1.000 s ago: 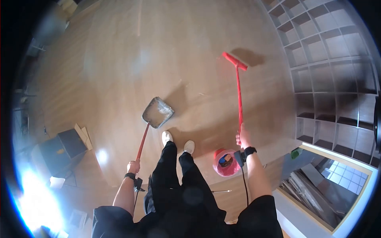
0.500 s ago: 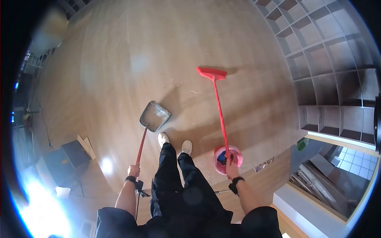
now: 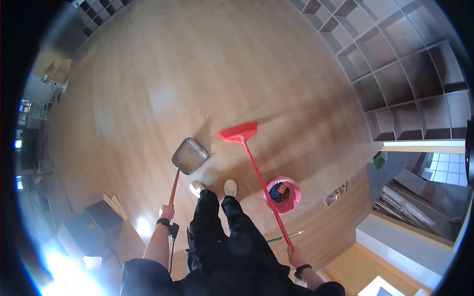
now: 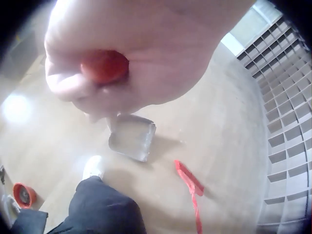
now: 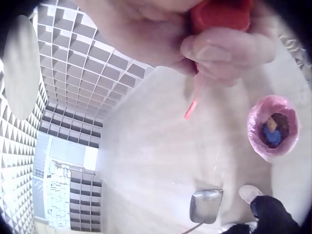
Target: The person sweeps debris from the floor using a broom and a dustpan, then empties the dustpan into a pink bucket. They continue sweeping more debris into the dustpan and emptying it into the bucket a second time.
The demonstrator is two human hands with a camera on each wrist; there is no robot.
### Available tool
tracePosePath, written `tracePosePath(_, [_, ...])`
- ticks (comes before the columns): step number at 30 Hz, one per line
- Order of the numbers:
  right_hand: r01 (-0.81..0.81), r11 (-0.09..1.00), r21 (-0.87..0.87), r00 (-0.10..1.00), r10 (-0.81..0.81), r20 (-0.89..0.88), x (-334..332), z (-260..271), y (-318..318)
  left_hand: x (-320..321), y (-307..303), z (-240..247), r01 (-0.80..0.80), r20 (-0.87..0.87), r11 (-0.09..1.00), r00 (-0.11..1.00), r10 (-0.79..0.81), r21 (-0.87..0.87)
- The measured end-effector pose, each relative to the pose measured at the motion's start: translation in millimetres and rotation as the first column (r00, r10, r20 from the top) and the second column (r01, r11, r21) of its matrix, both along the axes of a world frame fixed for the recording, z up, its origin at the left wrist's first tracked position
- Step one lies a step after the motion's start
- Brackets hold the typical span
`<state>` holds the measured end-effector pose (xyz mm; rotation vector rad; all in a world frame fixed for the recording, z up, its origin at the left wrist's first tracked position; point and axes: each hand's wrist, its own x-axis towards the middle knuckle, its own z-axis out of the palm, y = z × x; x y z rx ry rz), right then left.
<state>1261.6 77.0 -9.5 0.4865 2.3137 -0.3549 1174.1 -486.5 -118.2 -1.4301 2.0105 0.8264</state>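
My left hand (image 3: 167,212) grips the red handle of a grey dustpan (image 3: 190,156), which lies on the floor just ahead of my left shoe. In the left wrist view the handle's red end (image 4: 105,67) shows inside the curled fingers. My right hand (image 3: 296,257) holds a red broom (image 3: 239,132) near the top of its stick, low at the right. The broom head is right of the dustpan, apart from it, bristles facing away from me. In the right wrist view the fingers (image 5: 229,53) wrap round the stick. Small debris (image 3: 201,113) dots the floor beyond the dustpan.
A pink-lined bin (image 3: 297,195) with scraps inside stands right of my feet, the broom stick passing over its edge. Cubby shelves (image 3: 390,79) line the right side. Dark boxes (image 3: 94,224) stand at lower left, and boards (image 3: 407,209) lean in an opening at right.
The broom head has swung left and toward me, nearer the dustpan, as my right hand moved back beside my body. The dustpan has shifted slightly down in view, still held by my left hand.
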Motion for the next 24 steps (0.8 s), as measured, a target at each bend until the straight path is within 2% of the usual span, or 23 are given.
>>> tracePosePath(2, [0.048,0.999,0.023,0.998,-0.049,0.04,15,26,3,0,-1,7,0.157,0.119,0.985,0.982,-0.148,-0.07])
tracePosePath(3, [0.085,0.995,0.052,0.993,-0.089,0.083,22,35,4,1,-2,6,0.169,0.116,0.983,0.98,-0.16,-0.075])
tracePosePath(8, [0.114,0.993,0.025,0.986,-0.116,0.122,84,40,16,-5,-6,6,0.222,0.125,0.967,0.97,-0.207,-0.123])
tracePosePath(10, [0.133,0.991,0.01,0.983,-0.133,0.129,96,45,12,-10,-9,10,0.11,0.072,0.994,0.991,-0.109,-0.014])
tracePosePath(12, [0.297,0.944,-0.145,0.954,-0.287,0.086,107,58,4,-14,-8,18,0.103,0.07,0.995,0.992,-0.103,-0.001])
tracePosePath(13, [0.303,0.941,-0.149,0.953,-0.293,0.081,108,65,1,-17,-4,24,0.113,0.085,0.994,0.99,-0.113,0.004])
tracePosePath(14, [0.437,0.883,-0.171,0.898,-0.417,0.142,107,72,-4,-18,-4,27,0.121,0.102,0.993,0.987,-0.121,0.009])
tracePosePath(15, [0.563,0.805,-0.186,0.824,-0.528,0.206,102,78,-9,-16,-9,18,0.107,0.08,0.994,0.991,-0.108,0.019])
tracePosePath(16, [0.564,0.803,-0.192,0.824,-0.529,0.203,96,77,-10,-14,-11,5,0.109,0.075,0.994,0.991,-0.11,0.015])
tracePosePath(18, [0.564,0.811,-0.155,0.826,-0.553,0.11,76,81,-13,-6,-24,-15,0.083,0.004,0.986,0.996,-0.084,0.143])
tracePosePath(19, [0.528,0.83,-0.178,0.847,-0.529,0.046,70,74,-11,-10,-22,-7,0.081,0.018,0.987,0.996,-0.084,0.137])
tracePosePath(20, [0.489,0.849,-0.199,0.864,-0.503,-0.023,61,64,-8,-13,-16,0,0.116,0.049,0.989,0.991,-0.121,0.097])
tracePosePath(22, [0.579,0.773,-0.258,0.797,-0.604,-0.021,10,84,-24,-28,1,37,0.214,0.107,0.973,0.969,-0.222,0.085])
tracePosePath(23, [0.622,0.727,-0.291,0.756,-0.654,-0.02,-14,91,-26,-27,-2,35,0.203,0.106,0.976,0.972,-0.211,0.081])
tracePosePath(24, [0.66,0.678,-0.322,0.713,-0.701,-0.016,-32,94,-31,-25,-8,24,0.386,0.042,0.91,0.917,-0.396,0.153])
